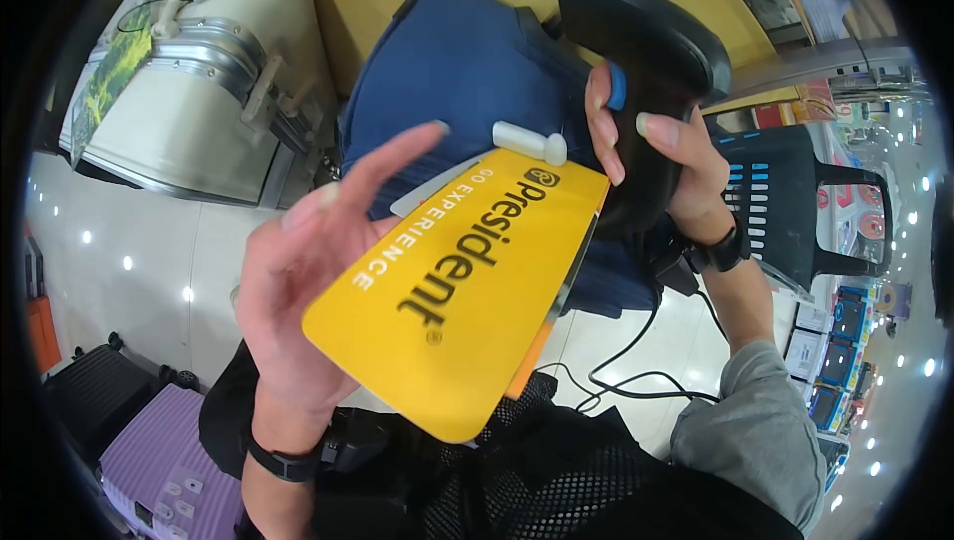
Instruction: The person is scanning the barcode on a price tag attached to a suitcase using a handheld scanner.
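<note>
My right hand is wrapped round the grip of a black barcode scanner, one finger by its blue trigger. My left hand has its index finger stretched out and its thumb apart from it. Its palm is at the edge of a yellow "President" tag, which hides the other fingers. A white plastic security tag lies at the top of the yellow tag, against a dark blue fabric bag or suitcase. A pale card shows partly behind the yellow tag.
A cream hard-shell suitcase with metal latches stands at the left. Purple and black suitcases are at the lower left. To the right is a dark shopping basket. A black cable trails below the scanner.
</note>
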The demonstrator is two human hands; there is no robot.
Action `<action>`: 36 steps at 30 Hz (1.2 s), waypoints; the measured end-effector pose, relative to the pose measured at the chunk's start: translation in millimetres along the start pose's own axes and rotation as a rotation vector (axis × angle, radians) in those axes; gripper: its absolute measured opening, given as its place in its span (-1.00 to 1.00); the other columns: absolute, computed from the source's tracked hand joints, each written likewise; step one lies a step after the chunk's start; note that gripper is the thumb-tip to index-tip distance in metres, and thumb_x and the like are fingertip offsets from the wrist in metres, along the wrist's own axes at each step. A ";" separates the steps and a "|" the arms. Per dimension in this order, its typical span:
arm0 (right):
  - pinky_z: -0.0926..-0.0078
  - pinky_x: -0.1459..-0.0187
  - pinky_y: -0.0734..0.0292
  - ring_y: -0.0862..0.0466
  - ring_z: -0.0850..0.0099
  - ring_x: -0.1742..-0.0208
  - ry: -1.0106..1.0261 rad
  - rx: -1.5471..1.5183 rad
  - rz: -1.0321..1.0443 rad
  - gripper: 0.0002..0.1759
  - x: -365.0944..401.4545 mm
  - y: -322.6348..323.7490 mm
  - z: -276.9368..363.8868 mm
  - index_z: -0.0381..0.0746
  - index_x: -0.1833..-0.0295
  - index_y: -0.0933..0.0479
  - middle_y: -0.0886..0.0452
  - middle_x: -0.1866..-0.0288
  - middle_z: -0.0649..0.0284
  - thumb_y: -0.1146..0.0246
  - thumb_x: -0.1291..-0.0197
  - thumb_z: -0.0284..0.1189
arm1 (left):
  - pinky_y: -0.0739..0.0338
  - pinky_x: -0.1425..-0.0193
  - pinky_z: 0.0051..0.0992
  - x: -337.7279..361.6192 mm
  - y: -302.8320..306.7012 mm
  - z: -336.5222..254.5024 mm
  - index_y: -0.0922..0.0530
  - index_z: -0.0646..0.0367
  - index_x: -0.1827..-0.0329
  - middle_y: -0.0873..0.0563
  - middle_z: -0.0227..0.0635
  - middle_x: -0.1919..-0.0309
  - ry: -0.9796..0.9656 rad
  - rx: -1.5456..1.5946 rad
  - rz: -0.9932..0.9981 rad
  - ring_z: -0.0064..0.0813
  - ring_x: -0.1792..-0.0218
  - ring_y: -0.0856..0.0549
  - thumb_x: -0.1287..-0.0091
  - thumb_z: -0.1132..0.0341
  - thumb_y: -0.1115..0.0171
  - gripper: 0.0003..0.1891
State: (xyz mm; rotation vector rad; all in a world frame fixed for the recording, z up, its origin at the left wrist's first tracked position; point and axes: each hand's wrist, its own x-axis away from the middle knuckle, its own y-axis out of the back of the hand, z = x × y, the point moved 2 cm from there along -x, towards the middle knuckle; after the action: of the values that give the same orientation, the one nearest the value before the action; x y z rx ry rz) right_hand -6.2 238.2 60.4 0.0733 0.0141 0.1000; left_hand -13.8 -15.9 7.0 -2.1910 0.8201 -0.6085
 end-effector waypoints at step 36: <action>0.65 0.49 -0.42 -0.47 0.50 0.57 -0.036 -0.088 -0.085 -0.40 0.3 -0.2 -3.5 -0.45 0.00 -0.38 -0.46 0.36 0.16 -0.25 0.00 -0.16 | -0.19 0.51 -0.55 -19.6 -7.5 7.4 -0.66 0.39 0.53 -0.40 -0.33 0.78 -0.449 -0.173 0.165 -0.56 0.69 -0.35 -0.46 -0.23 0.63 -0.04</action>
State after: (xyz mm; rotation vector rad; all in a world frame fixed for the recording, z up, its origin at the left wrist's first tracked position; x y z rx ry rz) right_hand -5.9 238.3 56.9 -0.0133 -0.0229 0.0144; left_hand -19.9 5.4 4.5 -2.2607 0.8185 0.0422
